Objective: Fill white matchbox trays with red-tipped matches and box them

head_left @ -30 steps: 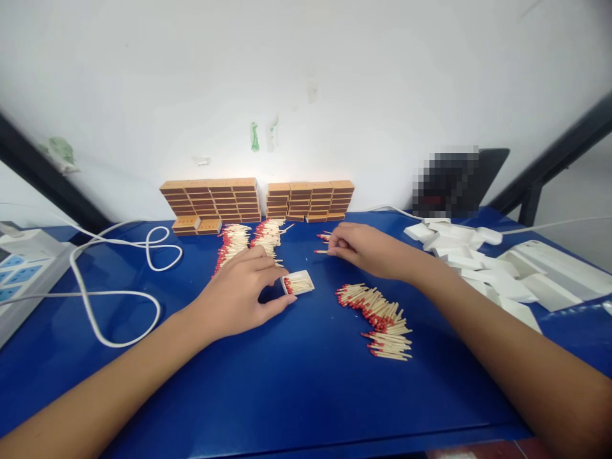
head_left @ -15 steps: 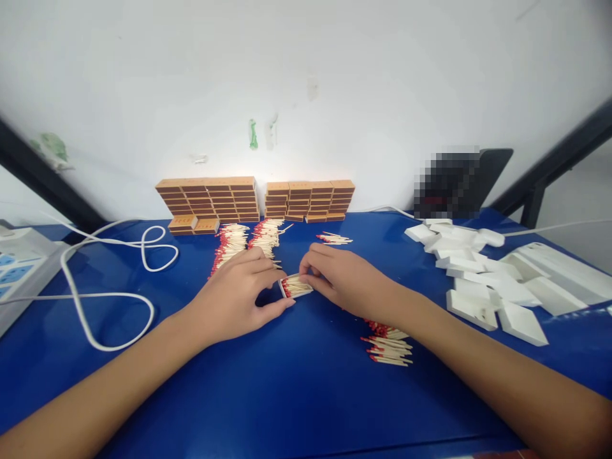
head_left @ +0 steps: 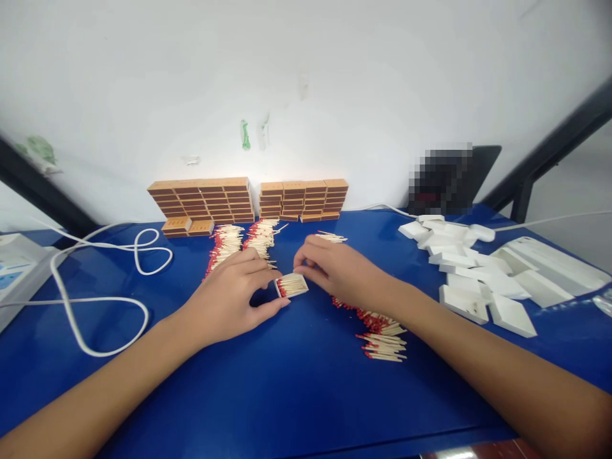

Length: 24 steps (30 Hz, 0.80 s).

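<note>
My left hand [head_left: 232, 290] grips the left end of a small white matchbox tray [head_left: 301, 292] between thumb and fingers. Matches with red heads [head_left: 291, 285] lie inside the tray, heads toward my left hand. At the tray's upper right corner, my right hand [head_left: 337, 268] is curled with thumb and fingers close together; whether anything is between the fingertips is hidden. Beyond my left hand lie two rows of loose matches [head_left: 224, 245]. More matches [head_left: 385, 347] lie beneath and in front of my right forearm, and a few matches [head_left: 332, 236] lie behind my right hand.
Stacked matchboxes [head_left: 201, 201] stand against the wall, with a second stack [head_left: 303, 201] to their right. Empty white trays [head_left: 482, 274] are heaped on the right, near a dark tablet-like object [head_left: 482, 175]. A white cable [head_left: 143, 319] loops across the blue table [head_left: 268, 395] on the left.
My right hand has drawn back slightly from the tray, so more of its right end and the matches shows. My left hand keeps its hold. The whole view has shifted a little.
</note>
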### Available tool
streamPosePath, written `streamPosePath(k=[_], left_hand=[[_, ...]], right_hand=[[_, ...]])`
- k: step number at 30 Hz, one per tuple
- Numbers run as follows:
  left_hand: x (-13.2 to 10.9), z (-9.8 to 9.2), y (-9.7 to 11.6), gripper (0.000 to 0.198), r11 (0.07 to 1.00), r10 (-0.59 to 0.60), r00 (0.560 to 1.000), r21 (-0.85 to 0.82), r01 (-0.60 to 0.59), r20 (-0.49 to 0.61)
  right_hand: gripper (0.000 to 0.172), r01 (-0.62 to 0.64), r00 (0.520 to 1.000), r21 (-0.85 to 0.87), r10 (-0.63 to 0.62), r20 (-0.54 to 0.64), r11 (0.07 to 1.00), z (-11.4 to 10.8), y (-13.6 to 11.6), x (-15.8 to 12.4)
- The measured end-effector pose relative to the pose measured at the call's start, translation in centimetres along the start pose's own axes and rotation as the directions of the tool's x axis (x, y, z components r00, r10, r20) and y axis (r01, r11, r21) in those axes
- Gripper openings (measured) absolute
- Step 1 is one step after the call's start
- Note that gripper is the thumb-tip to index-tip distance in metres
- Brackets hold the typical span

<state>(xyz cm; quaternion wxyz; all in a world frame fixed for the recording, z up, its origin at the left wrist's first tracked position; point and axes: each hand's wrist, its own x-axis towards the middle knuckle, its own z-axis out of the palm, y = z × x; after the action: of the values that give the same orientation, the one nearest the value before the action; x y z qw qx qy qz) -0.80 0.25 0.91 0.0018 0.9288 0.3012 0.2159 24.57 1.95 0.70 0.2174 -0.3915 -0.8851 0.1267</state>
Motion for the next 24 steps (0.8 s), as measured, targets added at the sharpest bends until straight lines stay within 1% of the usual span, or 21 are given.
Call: streamPosePath(k=[3, 4, 6, 8, 10, 13, 17, 20, 24], left_hand=[[0.0, 0.0, 0.0, 0.026, 1.000, 0.013, 1.000, 0.009, -0.013, -0.010], [0.0, 0.0, 0.1, 0.026, 1.000, 0.016, 1.000, 0.011, -0.016, -0.011], [0.0, 0.0, 0.1, 0.026, 1.000, 0.016, 1.000, 0.010, -0.016, -0.012], [0.0, 0.0, 0.0, 0.025, 1.000, 0.010, 1.000, 0.004, -0.010, -0.006], [0.0, 0.0, 0.0, 0.025, 1.000, 0.004, 1.000, -0.002, -0.004, -0.003], [0.0, -0.1, 0.1, 0.026, 1.000, 0.003, 1.000, -0.001, -0.003, 0.000], [0.0, -0.1, 0.1, 0.027, 1.000, 0.013, 1.000, 0.013, -0.013, -0.016], [0.0, -0.1, 0.1, 0.027, 1.000, 0.022, 1.000, 0.008, -0.022, -0.022], [-0.1, -0.1, 0.1, 0.026, 1.000, 0.020, 1.000, -0.001, -0.020, -0.023]], right_hand=[[0.009, -0.109, 0.990, -0.099, 0.098, -0.106, 0.989, -2.2, 2.0, 0.2], [0.009, -0.164, 0.983, -0.145, 0.148, -0.112, 0.976, -2.9, 2.8, 0.2], [0.011, -0.235, 0.972, -0.233, 0.223, -0.076, 0.944, -4.3, 4.3, 0.2], [0.012, -0.260, 0.965, -0.250, 0.259, -0.038, 0.933, -5.0, 5.4, 0.2], [0.014, -0.245, 0.968, -0.223, 0.250, -0.006, 0.944, -4.9, 6.1, 0.2], [0.014, -0.205, 0.976, -0.190, 0.215, 0.034, 0.960, -4.0, 6.5, 0.3], [0.014, -0.177, 0.982, -0.214, 0.187, 0.028, 0.961, -2.9, 6.6, 0.4], [0.015, -0.177, 0.981, -0.230, 0.191, 0.041, 0.957, -2.9, 6.7, 0.3], [0.013, -0.209, 0.968, -0.239, 0.235, 0.087, 0.948, -3.4, 6.9, 0.2]])
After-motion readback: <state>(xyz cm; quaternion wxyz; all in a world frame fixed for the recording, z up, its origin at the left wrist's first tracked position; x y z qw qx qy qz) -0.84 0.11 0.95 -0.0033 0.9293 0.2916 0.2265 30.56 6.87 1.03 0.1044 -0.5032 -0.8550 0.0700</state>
